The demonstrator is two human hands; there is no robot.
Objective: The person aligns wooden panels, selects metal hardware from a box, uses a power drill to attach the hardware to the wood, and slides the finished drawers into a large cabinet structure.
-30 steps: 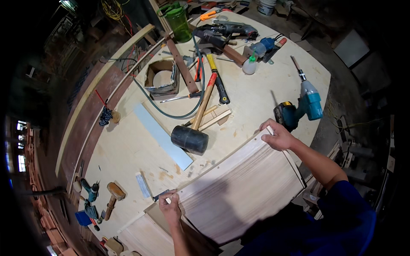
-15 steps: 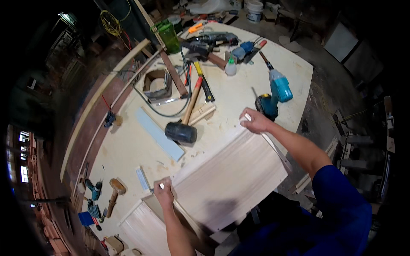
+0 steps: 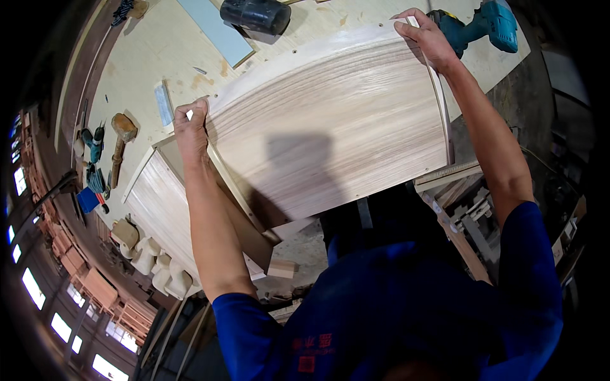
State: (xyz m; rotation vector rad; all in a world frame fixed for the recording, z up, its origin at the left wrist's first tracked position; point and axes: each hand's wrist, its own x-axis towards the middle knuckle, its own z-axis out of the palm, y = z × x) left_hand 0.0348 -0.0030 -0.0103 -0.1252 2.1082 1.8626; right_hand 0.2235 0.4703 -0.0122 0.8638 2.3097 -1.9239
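L hand [image 3: 192, 132] is closed on the far L corner of a pale wooden panel [image 3: 330, 120], fingers curled over the edge; R hand [image 3: 427, 39] grips the far R corner, fingers wrapped round the rim. So the panel is held b/w both hands, right in front of the person, over the near edge of the bench [image 3: 146, 70]; can't tell if it's resting there. Narrow strips edge its L & R sides; small dark dots along the far rim. Just L of it, partly behind the L forearm [image 3: 216, 228], is a wooden box [image 3: 166, 206], also pale. Just past R hand: teal cordless driver [image 3: 492, 30]. Beyond the panel: black mallet head [image 3: 257, 16], w/ pale blue strip [image 3: 219, 32] beside it. Farther L on bench: wooden mallet [image 3: 122, 130] & teal drill [image 3: 95, 145]. Cream lumps [image 3: 149, 257] nr the box, lower L. Wood offcuts [image 3: 452, 174] below R of panel.
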